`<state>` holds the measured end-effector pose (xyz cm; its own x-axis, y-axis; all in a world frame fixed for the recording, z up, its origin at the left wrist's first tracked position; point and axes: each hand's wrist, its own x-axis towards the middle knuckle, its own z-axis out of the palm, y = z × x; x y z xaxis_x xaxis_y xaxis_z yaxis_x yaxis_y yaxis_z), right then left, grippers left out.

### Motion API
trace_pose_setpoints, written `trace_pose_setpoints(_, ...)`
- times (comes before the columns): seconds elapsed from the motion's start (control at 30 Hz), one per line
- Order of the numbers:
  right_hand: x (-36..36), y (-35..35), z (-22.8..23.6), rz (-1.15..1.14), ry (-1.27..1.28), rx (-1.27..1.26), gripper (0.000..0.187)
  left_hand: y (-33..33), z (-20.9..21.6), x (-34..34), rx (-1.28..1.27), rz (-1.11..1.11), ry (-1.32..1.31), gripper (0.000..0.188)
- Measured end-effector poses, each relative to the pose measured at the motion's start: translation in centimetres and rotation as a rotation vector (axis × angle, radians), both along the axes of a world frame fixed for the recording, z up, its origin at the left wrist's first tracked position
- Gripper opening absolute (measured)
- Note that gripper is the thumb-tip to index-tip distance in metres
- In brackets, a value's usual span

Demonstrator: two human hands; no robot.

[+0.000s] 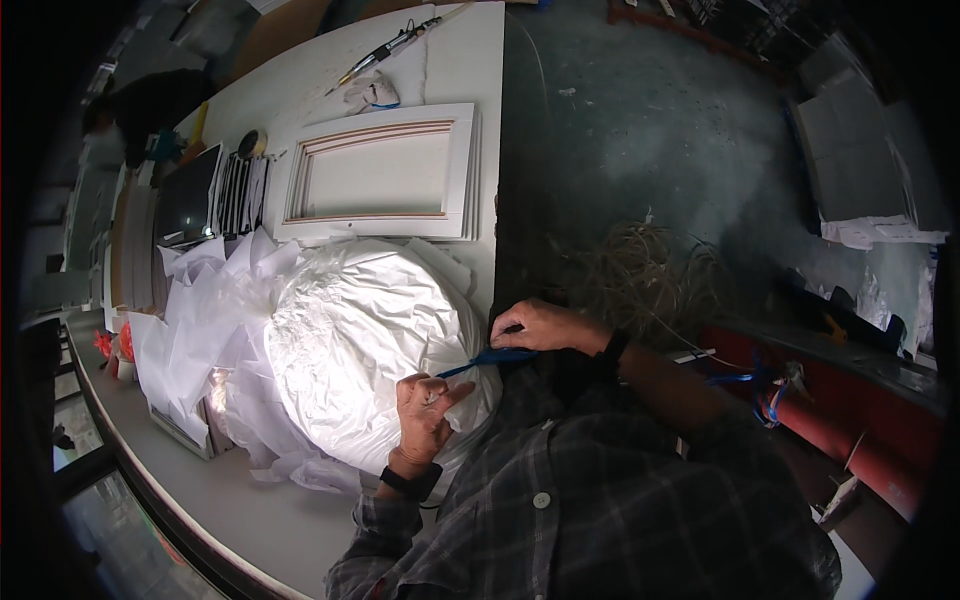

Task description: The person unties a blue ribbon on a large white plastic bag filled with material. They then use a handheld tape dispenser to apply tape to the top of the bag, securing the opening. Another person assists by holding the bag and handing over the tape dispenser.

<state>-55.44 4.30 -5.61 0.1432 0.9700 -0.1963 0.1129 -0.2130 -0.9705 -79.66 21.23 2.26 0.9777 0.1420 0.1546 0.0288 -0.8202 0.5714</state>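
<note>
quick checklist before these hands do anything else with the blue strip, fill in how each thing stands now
1. Blue strip reaches from left hand to right hand: ok.
2. Firm grip at both ends: cannot tell; curled fingers hide the hold.
3. White bundle resting on the table: ok.
4. Loose white sheets clear of the bundle: not ok; they crowd its left side.
5. Bundle clear of the white frames: cannot tell; its far edge hides any gap.
6. Pointed tool away from the hands: ok, at the table's far end.
</note>
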Motion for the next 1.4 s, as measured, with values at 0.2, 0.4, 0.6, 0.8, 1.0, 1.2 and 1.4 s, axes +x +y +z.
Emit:
trace_pose_setpoints(0.2, -0.1, -1.2, 3.6, -0.141, -0.126, 0.088, 0.022, -0.1, 0.4, 0.2, -0.007, 0.016, -0.009, 0.06)
trace_pose_setpoints(0.4, 3.1, -3.9, 5.1, -0.341, -0.139, 0.005, 0.017, 0.3, -0.3, -0.3, -0.015, 0.012, -0.026, 0.056)
trace_pose_setpoints(0.6, 8.3, -7.1, 6.6, -0.55, -0.149, -0.013, 0.012, 0.4, 0.1, -0.2, -0.042, 0.019, -0.026, 0.059)
trace_pose_setpoints(0.8, 8.4, -6.2, 9.5, -0.538, -0.053, 0.065, 0.015, 0.3, 0.1, 0.8, -0.2, 0.022, -0.009, 0.048)
trace_pose_setpoints(1.0, 5.1, -3.2, 13.9, -0.388, 0.385, 0.185, 0.02, 0.1, -2.6, 0.0, -0.883, 0.193, -0.006, 0.021)
trace_pose_setpoints(1.2, 1.2, -7.1, 10.5, -0.322, 0.836, 0.037, 0.023, -0.8, -3.9, -0.3, -1.369, 0.489, 0.058, 0.014)
trace_pose_setpoints(1.4, 1.8, -6.5, 0.4, -0.886, 0.753, -0.075, 0.029, -0.6, -4.0, -0.3, -1.359, 0.426, 0.069, 0.014)
